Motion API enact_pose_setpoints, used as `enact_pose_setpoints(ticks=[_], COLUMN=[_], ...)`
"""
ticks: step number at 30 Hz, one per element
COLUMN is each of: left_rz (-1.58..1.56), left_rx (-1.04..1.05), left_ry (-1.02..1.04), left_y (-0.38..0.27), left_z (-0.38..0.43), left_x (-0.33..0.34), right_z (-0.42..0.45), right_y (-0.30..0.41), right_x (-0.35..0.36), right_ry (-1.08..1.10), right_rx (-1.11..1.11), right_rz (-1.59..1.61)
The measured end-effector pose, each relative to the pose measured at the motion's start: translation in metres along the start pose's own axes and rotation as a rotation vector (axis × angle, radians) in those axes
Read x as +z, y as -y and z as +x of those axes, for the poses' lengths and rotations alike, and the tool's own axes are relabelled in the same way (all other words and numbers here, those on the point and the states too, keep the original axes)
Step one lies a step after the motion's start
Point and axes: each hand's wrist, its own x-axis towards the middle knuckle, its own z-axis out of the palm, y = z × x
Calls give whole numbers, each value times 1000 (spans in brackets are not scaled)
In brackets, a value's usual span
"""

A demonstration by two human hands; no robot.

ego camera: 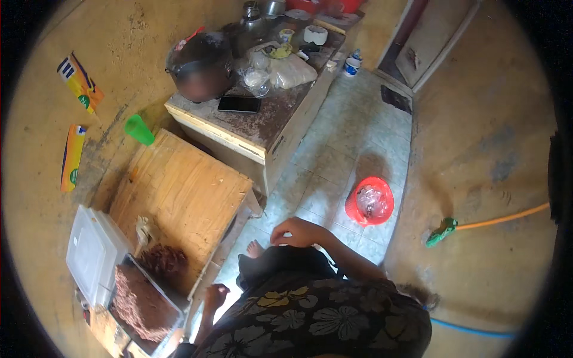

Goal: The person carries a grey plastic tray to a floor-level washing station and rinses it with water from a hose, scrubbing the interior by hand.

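Note:
My right hand (299, 232) hangs over my dark clothing with its fingers loosely curled; no object shows in it. Low at my left side, my left hand (216, 295) is curled beside the wooden table's edge, too small and shaded to tell whether it holds anything. On the wooden table (188, 179) lies a dark reddish-brown heap (164, 263) next to a pale crumpled bag (146, 230). A clear rectangular container (147, 308) nearby holds a large mass of brownish-pink, crumbly or minced material. Behind it stands a translucent plastic container (91, 250).
A wooden-edged counter (264, 138) bears a large dark pot (199, 65), a smartphone (239, 104) and plastic bags (291, 71). A green cup (139, 129) is near the wall. On the tiled floor stands a red basket (369, 201); a broom (492, 219) is at the right.

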Motion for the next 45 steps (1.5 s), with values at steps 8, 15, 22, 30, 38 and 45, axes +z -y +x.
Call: enact_pose_setpoints(ticks=[8, 15, 22, 30, 38, 45], left_rz=[-253, -450, -447, -465, -674, -918], left_rx=[290, 82, 64, 51, -141, -548], left_ry=[358, -8, -383, -516, -735, -1269], left_y=[-167, -239, -261, -214, -145, -89], left_z=[-27, -72, -93, -154, -285, -438], left_x=[17, 81, 102, 153, 212, 243], right_z=[1, -45, -55, -42, -33, 3], right_y=[-14, 1, -9, 16, 86, 154], right_x=[1, 26, 57, 145, 338, 504], right_ry=[513, 1053, 1105, 1371, 1788, 1736], right_rx=[-211, -195, -178, -259, -254, -286], right_rz=[-230, -525, -493, -540, -674, -372])
